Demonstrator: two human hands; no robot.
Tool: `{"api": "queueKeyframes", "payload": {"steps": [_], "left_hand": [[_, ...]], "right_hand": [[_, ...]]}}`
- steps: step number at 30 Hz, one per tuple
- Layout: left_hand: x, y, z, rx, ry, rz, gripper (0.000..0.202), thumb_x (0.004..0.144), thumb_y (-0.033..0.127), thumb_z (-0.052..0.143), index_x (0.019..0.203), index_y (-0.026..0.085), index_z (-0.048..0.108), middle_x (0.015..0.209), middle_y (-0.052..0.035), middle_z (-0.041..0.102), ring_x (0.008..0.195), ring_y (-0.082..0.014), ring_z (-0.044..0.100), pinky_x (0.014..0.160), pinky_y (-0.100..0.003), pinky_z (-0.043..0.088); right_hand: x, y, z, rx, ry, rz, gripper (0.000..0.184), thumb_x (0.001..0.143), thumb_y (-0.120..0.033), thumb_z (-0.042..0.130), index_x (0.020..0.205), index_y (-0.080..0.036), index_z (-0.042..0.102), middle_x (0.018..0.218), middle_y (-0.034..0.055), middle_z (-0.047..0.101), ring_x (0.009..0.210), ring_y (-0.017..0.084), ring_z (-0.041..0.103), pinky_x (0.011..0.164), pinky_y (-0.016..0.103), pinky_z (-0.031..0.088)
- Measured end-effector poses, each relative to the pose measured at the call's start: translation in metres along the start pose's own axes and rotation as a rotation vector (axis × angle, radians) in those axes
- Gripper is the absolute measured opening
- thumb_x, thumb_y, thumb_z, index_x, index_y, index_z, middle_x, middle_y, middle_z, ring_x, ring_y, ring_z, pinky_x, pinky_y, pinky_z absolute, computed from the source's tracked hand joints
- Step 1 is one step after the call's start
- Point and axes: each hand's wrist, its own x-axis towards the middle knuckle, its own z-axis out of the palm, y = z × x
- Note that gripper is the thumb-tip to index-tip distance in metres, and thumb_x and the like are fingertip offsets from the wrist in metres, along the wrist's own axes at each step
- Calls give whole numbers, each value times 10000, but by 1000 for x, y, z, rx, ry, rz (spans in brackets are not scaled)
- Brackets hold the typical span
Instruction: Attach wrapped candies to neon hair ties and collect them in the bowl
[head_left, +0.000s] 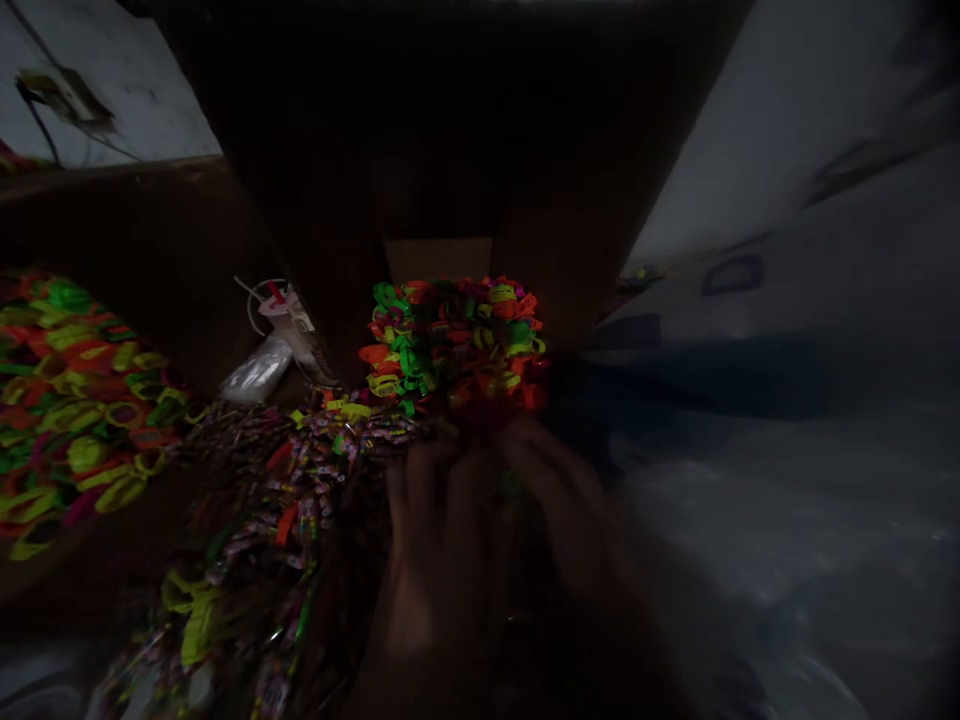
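In dim light, my left hand point(427, 530) and my right hand point(559, 500) are close together at the near edge of a heap of neon plastic toy watches point(409, 350). The fingers of both hands bend inward and down. Shadow hides whatever lies between their fingertips. Left of my left hand spreads a pile of small, shiny printed-wrapper pieces point(322, 480), perhaps wrapped sweets. A few loose bands lie among them, including a yellow-green toy watch point(196, 615).
A larger heap of neon toy watches point(82, 400) lies at the left. Behind the wrapped pieces are a clear plastic packet point(259, 370) and a pale container with a cord point(289, 315). A dark upright panel point(450, 130) rises ahead. Pale plastic sheeting point(787, 560) covers the right side.
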Motion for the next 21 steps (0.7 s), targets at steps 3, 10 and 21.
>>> {"api": "queueKeyframes", "payload": {"steps": [3, 10, 21], "left_hand": [[0, -3, 2, 13, 28, 2, 260, 898, 200, 532, 1148, 231, 597, 1128, -102, 546, 1069, -246, 505, 890, -388, 497], [-5, -1, -3, 41, 129, 136, 185, 880, 187, 568, 1057, 198, 621, 1058, -88, 593, 979, -223, 531, 882, -376, 468], [-73, 61, -51, 8, 173, -42, 483, 850, 368, 596, 1320, 276, 539, 1168, -105, 634, 1103, -294, 590, 830, -444, 549]], "right_hand": [[-2, -4, 0, -34, 6, -2, 262, 892, -346, 545, 679, -204, 485, 705, -32, 473, 690, 115, 464, 641, 206, 393], [-15, -24, -3, -160, -15, -79, 265, 934, -340, 473, 707, -207, 453, 692, -38, 451, 658, 105, 430, 599, 201, 359], [-71, -51, -12, -33, 6, -92, 266, 937, -386, 480, 731, -218, 475, 720, -29, 469, 697, 125, 450, 633, 222, 383]]}}
